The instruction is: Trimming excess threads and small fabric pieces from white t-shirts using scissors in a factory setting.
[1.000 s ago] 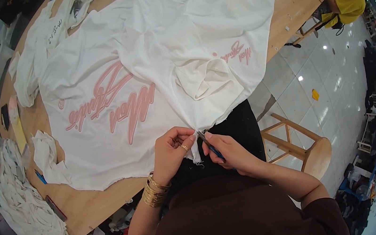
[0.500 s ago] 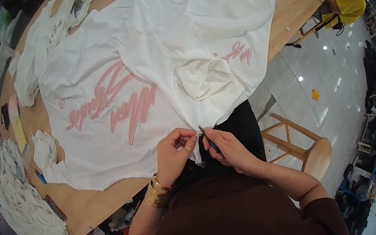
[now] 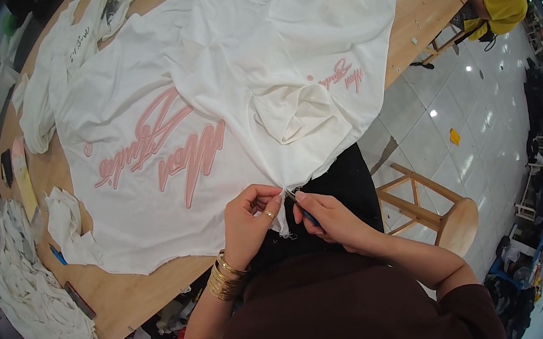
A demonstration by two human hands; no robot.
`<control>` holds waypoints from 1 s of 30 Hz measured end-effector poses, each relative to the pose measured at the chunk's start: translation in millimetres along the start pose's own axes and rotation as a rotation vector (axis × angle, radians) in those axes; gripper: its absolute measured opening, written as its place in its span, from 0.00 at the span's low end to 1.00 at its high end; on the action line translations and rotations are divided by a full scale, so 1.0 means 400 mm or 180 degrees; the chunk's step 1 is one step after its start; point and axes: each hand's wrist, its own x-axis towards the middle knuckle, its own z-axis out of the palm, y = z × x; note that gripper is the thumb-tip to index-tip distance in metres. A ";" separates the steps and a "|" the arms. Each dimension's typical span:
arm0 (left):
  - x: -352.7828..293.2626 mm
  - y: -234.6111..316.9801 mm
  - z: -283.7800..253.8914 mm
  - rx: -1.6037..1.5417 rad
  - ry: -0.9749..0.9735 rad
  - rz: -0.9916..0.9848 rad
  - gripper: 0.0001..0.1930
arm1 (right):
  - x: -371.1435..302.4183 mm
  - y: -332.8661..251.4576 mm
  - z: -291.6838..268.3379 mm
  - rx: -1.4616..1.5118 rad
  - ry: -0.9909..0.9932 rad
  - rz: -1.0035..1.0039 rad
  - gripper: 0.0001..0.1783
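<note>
"White garment [image 3: 228, 103]: where is it, and how is it held?"

"It is spread over the table [image 3: 141, 300], ahead of both hands; its near edge is pinched by the left hand [image 3: 247, 212]. Small snips [image 3: 311, 218] are gripped in the right hand [image 3: 329, 215]."

"What has changed?"

"The snips have been drawn closer to the left fingertips, seemingly within cutting reach of cloth."

"Texture?"

"Soft, matte, creased, its edge frayed, marked with slanted pink lettering [image 3: 213, 143]."

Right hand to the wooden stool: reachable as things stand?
Probably yes: the wooden stool shows beside the right forearm, with nothing visible between. But the right hand grips a small cutting tool at the white cloth, so it would likely have to leave that.
</note>
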 end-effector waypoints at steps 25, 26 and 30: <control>-0.001 0.001 0.003 0.0145 -0.0004 0.0050 0.05 | -0.006 0.000 -0.010 -0.0156 -0.0037 -0.0071 0.24; -0.002 -0.002 0.002 0.0145 0.0000 0.0050 0.05 | -0.005 0.002 -0.010 -0.0156 -0.0027 -0.0054 0.24; -0.003 -0.006 0.002 0.0107 0.0009 0.0077 0.05 | -0.004 0.004 -0.010 -0.0181 -0.0018 -0.0040 0.24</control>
